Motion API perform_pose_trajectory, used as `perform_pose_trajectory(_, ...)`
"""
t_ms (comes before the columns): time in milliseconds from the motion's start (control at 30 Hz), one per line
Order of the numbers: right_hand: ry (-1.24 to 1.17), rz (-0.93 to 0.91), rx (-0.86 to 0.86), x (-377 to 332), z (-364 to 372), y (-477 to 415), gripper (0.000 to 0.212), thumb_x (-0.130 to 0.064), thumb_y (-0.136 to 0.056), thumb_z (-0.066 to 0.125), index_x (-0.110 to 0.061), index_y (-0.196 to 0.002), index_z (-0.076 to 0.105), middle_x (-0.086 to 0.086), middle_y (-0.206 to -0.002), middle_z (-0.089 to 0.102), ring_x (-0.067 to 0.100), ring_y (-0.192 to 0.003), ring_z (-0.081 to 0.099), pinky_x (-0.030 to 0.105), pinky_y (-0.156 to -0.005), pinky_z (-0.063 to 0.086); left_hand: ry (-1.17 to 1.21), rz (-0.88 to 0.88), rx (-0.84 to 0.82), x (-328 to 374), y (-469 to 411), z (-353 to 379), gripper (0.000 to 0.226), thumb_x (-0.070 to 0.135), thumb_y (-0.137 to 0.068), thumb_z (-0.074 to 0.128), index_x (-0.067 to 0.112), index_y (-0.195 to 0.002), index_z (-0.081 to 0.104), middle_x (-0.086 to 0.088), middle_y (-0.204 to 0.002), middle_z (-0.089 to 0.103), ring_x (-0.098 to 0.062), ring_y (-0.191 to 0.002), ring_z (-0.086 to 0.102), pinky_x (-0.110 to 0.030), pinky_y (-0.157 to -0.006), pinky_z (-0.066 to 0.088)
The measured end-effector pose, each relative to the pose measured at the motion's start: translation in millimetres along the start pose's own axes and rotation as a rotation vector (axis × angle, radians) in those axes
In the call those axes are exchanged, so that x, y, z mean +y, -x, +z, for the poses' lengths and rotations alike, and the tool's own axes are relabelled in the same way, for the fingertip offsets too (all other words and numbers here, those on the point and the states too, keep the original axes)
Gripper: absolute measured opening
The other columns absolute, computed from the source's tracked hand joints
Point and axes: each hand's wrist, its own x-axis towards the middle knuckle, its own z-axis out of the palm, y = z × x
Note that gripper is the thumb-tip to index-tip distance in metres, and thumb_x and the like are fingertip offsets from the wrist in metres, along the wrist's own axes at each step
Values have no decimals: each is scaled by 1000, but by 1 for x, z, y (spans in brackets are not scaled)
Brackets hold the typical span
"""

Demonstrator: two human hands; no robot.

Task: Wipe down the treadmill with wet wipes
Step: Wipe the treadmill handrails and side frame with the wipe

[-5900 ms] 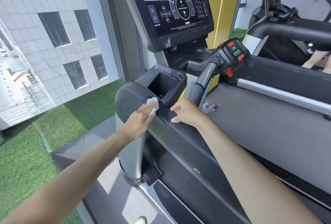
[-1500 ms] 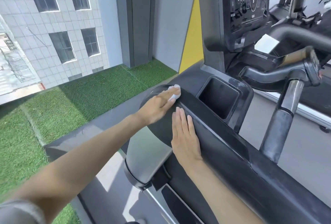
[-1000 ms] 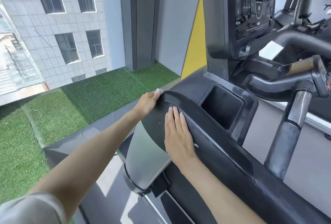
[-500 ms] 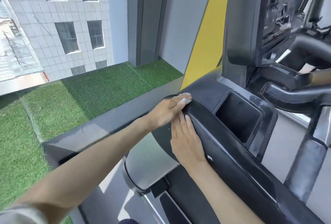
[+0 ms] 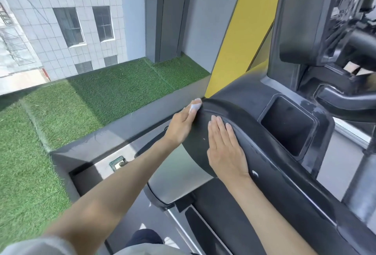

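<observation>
The black treadmill console housing [image 5: 240, 110] curves across the middle of the head view, with a square cup holder [image 5: 286, 124] set into it. My left hand [image 5: 181, 124] presses a small white wet wipe [image 5: 195, 106] against the outer left rim of the housing, and only the wipe's tip shows past my fingers. My right hand [image 5: 225, 146] lies flat with straight fingers on the dark side panel, just right of the left hand.
The display console [image 5: 317, 14] rises at the upper right above a black handlebar [image 5: 345, 100]. A grey sill [image 5: 126, 130] and artificial grass [image 5: 61, 112] lie to the left, before a window. A yellow wall stripe [image 5: 244, 30] stands behind the treadmill.
My left hand slid the wipe from the top of the rim down over its outer left edge. My right hand stays flat on the panel. The camera has swung further left.
</observation>
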Motion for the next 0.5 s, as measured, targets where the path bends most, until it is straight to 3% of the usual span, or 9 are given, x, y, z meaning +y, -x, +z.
perform_pose_trajectory(100,2,7,-3,0,-1,0,56,-8,-97,-3,6,-145,22,20,-151,29,30,-141,23,42,-118,11,-48,-54,84,1,-3,-1,38,38,-105,31,25,-129,57,37,-114,46,2,-127,42,0,-92,25)
perform_pose_trajectory(167,-2,3,-3,0,0,0,56,-9,-97,-4,6,-145,20,19,-152,28,29,-142,22,42,-118,10,-85,95,21,3,4,6,40,35,-105,31,20,-137,50,39,-124,42,11,-129,36,0,-100,21)
perform_pose_trajectory(233,1,6,-3,0,1,0,56,-10,-97,-4,6,-146,19,19,-152,27,29,-142,21,42,-118,11,-134,180,-33,-5,8,11,46,38,-104,30,22,-145,41,27,-143,36,10,-136,26,-11,-112,17)
perform_pose_trajectory(400,-4,11,-20,0,-1,-1,55,-11,-96,7,6,-145,23,20,-152,27,30,-141,21,42,-118,10,37,-234,161,-22,-3,0,43,48,-102,22,36,-127,56,20,-118,53,-9,-124,46,-25,-98,32)
perform_pose_trajectory(500,6,7,-32,1,-1,-1,55,-12,-96,7,6,-146,20,19,-153,24,30,-142,18,42,-118,7,71,-166,109,-5,-6,6,35,47,-102,25,48,-111,59,33,-112,55,0,-119,47,-25,-103,32)
